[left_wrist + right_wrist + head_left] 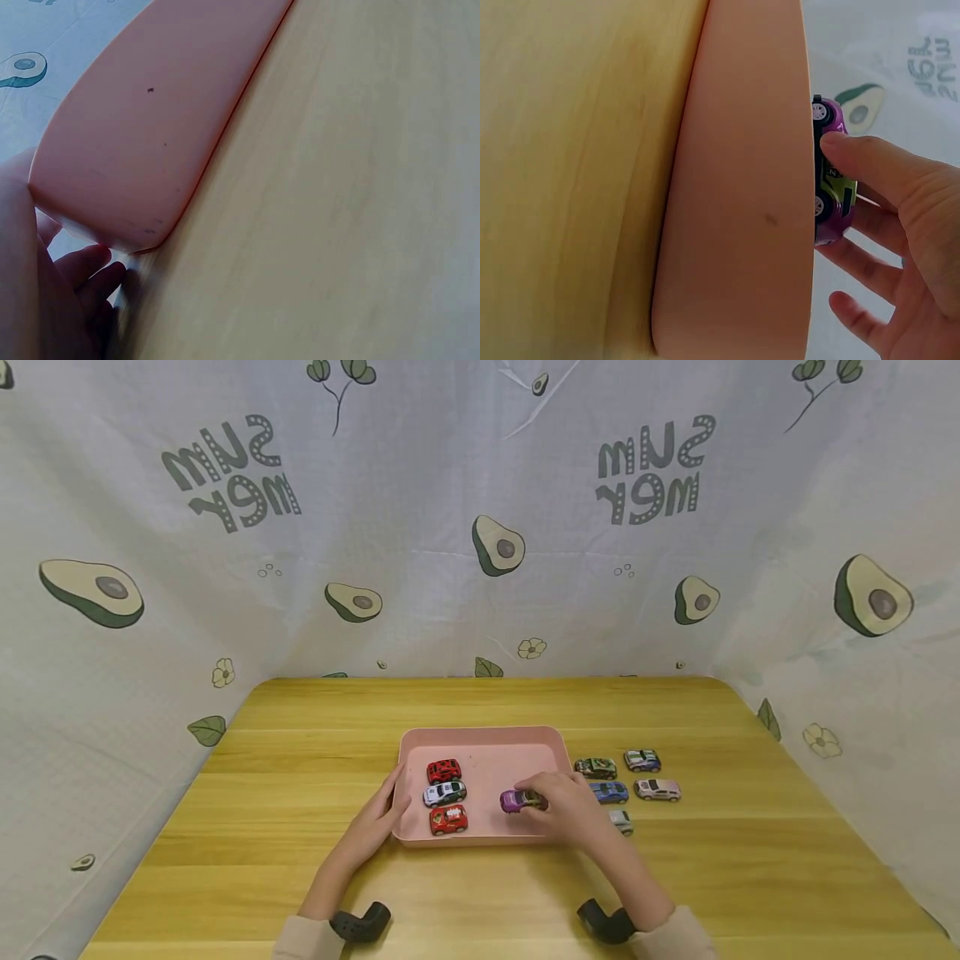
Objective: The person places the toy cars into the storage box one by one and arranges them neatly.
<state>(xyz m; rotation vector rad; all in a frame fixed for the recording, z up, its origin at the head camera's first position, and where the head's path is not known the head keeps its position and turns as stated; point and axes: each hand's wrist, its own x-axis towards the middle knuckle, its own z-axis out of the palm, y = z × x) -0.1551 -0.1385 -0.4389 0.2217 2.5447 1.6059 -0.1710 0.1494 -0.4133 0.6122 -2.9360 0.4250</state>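
My right hand (562, 804) pinches a purple and green toy car (517, 801) between thumb and fingers, over the right half of the pink tray (487, 840). In the right wrist view the car (837, 180) shows above the tray's wall, its wheels toward that wall. My left hand (372, 821) holds the tray's left edge, thumb over the rim and fingers against the outside. Inside the tray on the left, a red toy car (444, 771), a white and dark one (445, 793) and another red one (448, 820) form a column.
Right of the tray, on the wooden table (300, 760), stand several toy cars: a green patterned one (596, 768), a blue one (609, 792), a whitish one (621, 822) partly behind my right hand, a white and blue one (642, 761) and a pale pink one (657, 790).
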